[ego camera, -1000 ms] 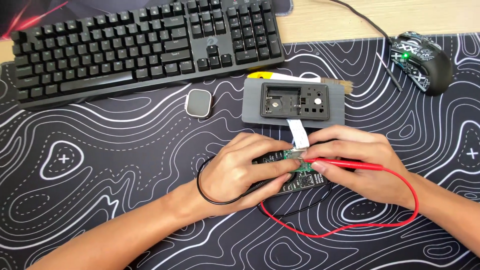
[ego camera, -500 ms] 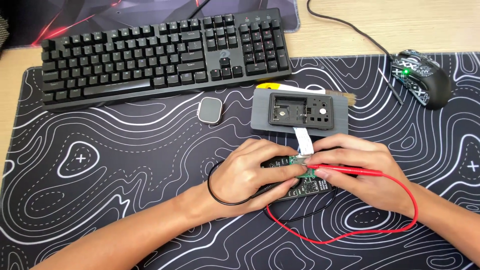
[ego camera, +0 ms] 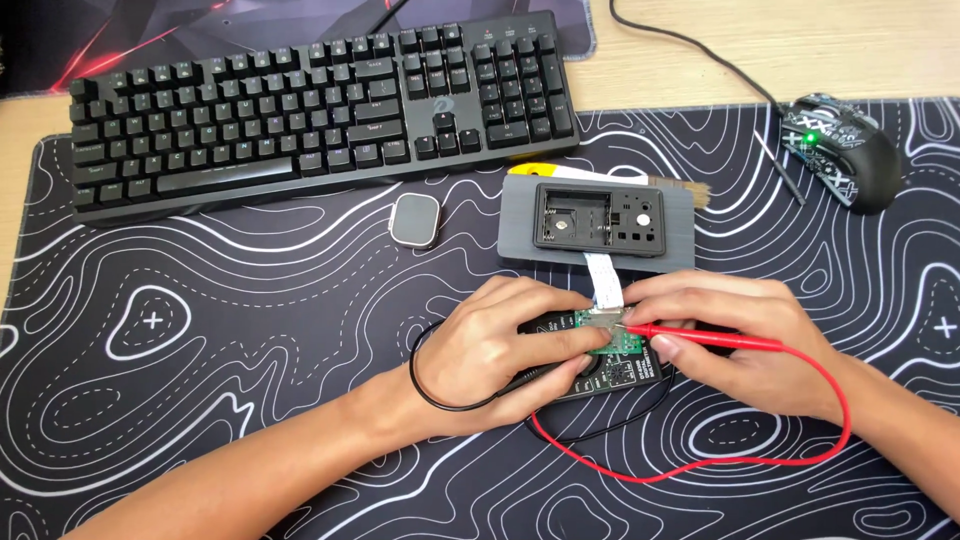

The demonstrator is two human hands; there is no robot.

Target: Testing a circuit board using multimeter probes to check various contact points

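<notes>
**Two probes held on a small green board**

Two hands are brought close together over a green circuit board [ego camera: 603, 338], which lies on a black holder [ego camera: 612, 372] on the patterned mat [ego camera: 200, 350]. The left hand [ego camera: 495, 350] is closed around a black probe whose black lead [ego camera: 440, 390] loops out beside the wrist, with the fingertips pressed down on the board. The right hand [ego camera: 745, 345] is pinched on a red probe [ego camera: 700, 337], its tip laid against the board just beside the left fingertips; the red lead [ego camera: 700, 470] curls away below both hands. A white ribbon cable [ego camera: 603, 278] runs from the board, just beyond the fingers, to a grey block carrying an opened black casing [ego camera: 597, 217].

For a steady reading, it is judged that the board should be kept pinned flat, both tips held still on their contacts, and the ribbon left unstrained.

Beyond the left hand a small rounded device [ego camera: 416, 220] and a keyboard [ego camera: 320, 100] are seen; a mouse [ego camera: 840, 150] sits well beyond the right hand.
</notes>
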